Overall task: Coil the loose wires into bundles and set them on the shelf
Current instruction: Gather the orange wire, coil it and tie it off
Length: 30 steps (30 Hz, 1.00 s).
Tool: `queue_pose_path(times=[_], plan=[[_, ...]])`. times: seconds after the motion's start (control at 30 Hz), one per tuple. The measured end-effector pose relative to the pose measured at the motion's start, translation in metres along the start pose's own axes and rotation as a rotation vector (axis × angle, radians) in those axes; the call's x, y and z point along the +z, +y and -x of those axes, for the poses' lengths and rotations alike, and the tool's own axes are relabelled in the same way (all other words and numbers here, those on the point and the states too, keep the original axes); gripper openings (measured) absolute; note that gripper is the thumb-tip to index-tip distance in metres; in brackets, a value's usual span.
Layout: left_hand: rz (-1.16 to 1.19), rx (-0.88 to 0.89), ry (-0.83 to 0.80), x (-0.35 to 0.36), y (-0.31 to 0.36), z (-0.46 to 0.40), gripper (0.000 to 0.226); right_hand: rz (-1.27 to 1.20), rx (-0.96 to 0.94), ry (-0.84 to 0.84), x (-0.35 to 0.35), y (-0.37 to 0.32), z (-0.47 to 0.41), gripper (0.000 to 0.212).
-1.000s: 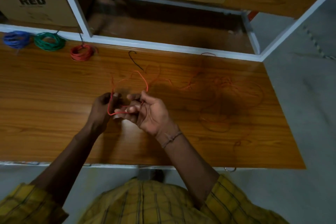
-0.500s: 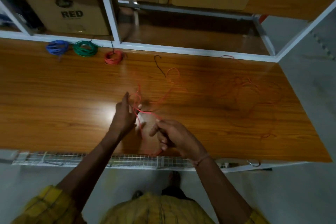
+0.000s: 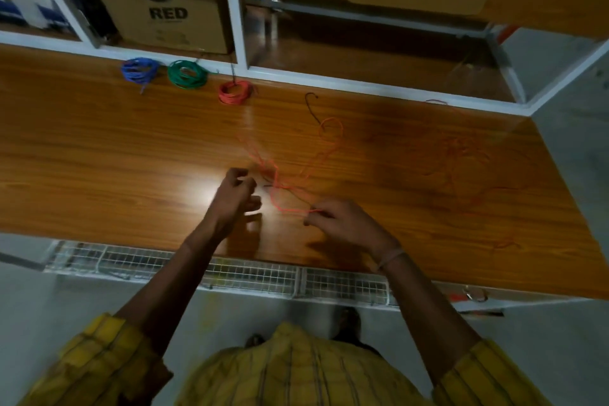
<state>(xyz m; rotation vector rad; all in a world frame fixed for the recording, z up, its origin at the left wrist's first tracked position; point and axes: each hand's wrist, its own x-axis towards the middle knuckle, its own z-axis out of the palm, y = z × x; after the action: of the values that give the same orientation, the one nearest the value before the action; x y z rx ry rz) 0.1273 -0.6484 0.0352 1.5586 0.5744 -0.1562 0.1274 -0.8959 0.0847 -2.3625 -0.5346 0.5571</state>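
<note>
A: Sleeves of yellow checked cloth [image 3: 99, 359] sit nearest the camera, with both bare forearms reaching out over the polished wooden bench [image 3: 99, 158]. What is each hand doing?

B: The right hand [image 3: 346, 224] has thumb and forefinger pinched together on the thin loose orange-red wire [image 3: 280, 188]. The left hand [image 3: 235, 196] is just left of that wire with its fingers curled loosely; whether it grips a strand I cannot tell, since the strands blur there.

A: And where does the wire run?

B: From the right hand's pinch it loops up between the two hands, then fans out beyond them across the bench top. One strand curls into a small loop farther out, next to a short dark hooked wire [image 3: 312, 105]. To the right of the held wire lies a faint tangle of more reddish wire [image 3: 461, 161], flat on the bench and hard to trace.

A: Anything finished?

B: Far beyond the held wire and to its left, along the bench's back edge, three coiled bundles lie in a row: a blue coil [image 3: 140, 71], a green coil [image 3: 187, 74] just beside it, and a red coil [image 3: 234, 92] nearest the wire.

A: Behind those?

B: A white-framed shelf [image 3: 237, 26] holding a brown cardboard box printed "RED" [image 3: 164, 16].
</note>
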Motion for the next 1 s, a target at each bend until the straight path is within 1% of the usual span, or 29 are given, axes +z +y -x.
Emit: queue_pose_path(times=[0.03, 0.07, 0.1, 0.17, 0.2, 0.23, 0.27, 0.3, 0.33, 0.4, 0.43, 0.5, 0.6, 0.63, 0.7, 0.8, 0.83, 0.87, 0.93, 0.97, 1.0], plan=[[0.057, -0.057, 0.018, 0.006, 0.004, 0.002, 0.025, 0.008, -0.02, 0.012, 0.001, -0.001, -0.004, 0.038], [0.135, -0.133, 0.015, 0.013, 0.007, 0.005, 0.029, 0.037, -0.042, 0.019, 0.002, -0.002, -0.009, 0.036], [0.214, -0.207, -0.017, 0.019, 0.011, 0.009, 0.042, 0.066, -0.062, 0.021, 0.003, 0.002, -0.015, 0.036], [0.318, -0.289, -0.159, 0.034, 0.017, 0.014, 0.081, 0.106, -0.038, -0.034, 0.003, 0.014, -0.022, 0.04], [0.346, -0.296, -0.223, 0.042, 0.02, 0.015, 0.095, 0.136, -0.013, -0.091, 0.002, 0.02, -0.022, 0.046], [0.366, -0.285, -0.244, 0.05, 0.021, 0.014, 0.1, 0.166, -0.008, -0.155, 0.0, 0.026, -0.021, 0.05], [0.375, -0.266, -0.227, 0.057, 0.024, 0.012, 0.096, 0.177, -0.005, -0.231, -0.003, 0.029, -0.016, 0.048], [0.373, -0.247, -0.183, 0.064, 0.025, 0.008, 0.085, 0.168, -0.003, -0.307, -0.005, 0.032, -0.012, 0.042], [0.376, -0.231, -0.131, 0.07, 0.027, 0.005, 0.069, 0.146, 0.003, -0.373, -0.006, 0.033, -0.007, 0.038], [0.378, -0.215, -0.047, 0.073, 0.025, -0.003, 0.039, 0.106, 0.043, -0.471, -0.011, 0.035, 0.002, 0.045], [0.34, -0.204, -0.005, 0.071, 0.02, -0.008, 0.031, 0.09, 0.08, -0.516, -0.013, 0.036, 0.005, 0.048], [0.218, -0.164, 0.078, 0.063, 0.009, -0.012, 0.026, 0.129, 0.11, -0.581, -0.019, 0.041, 0.012, 0.051], [0.127, -0.101, 0.188, 0.056, -0.005, -0.01, 0.021, 0.245, 0.067, -0.674, -0.03, 0.047, 0.015, 0.054], [0.124, -0.09, 0.228, 0.054, -0.007, -0.009, 0.02, 0.236, 0.049, -0.668, -0.033, 0.049, 0.015, 0.052], [0.121, -0.041, 0.301, 0.057, -0.008, -0.004, 0.025, 0.228, -0.017, -0.577, -0.037, 0.054, 0.016, 0.045], [0.086, 0.083, 0.405, 0.055, -0.006, 0.001, 0.047, 0.32, -0.074, -0.326, -0.039, 0.065, 0.018, 0.034], [0.056, 0.126, 0.426, 0.05, -0.006, 0.0, 0.056, 0.332, -0.078, -0.236, -0.039, 0.069, 0.019, 0.033], [0.013, 0.179, 0.43, 0.046, -0.008, -0.003, 0.068, 0.298, -0.09, -0.162, -0.038, 0.073, 0.02, 0.035], [-0.089, 0.254, 0.355, 0.046, -0.012, -0.009, 0.085, 0.127, -0.118, -0.064, -0.034, 0.081, 0.026, 0.042], [-0.138, 0.251, 0.294, 0.054, -0.01, -0.006, 0.083, 0.045, -0.139, -0.024, -0.031, 0.085, 0.029, 0.043], [-0.196, 0.248, 0.247, 0.065, -0.007, -0.002, 0.073, -0.012, -0.159, 0.014, -0.028, 0.091, 0.033, 0.043]])
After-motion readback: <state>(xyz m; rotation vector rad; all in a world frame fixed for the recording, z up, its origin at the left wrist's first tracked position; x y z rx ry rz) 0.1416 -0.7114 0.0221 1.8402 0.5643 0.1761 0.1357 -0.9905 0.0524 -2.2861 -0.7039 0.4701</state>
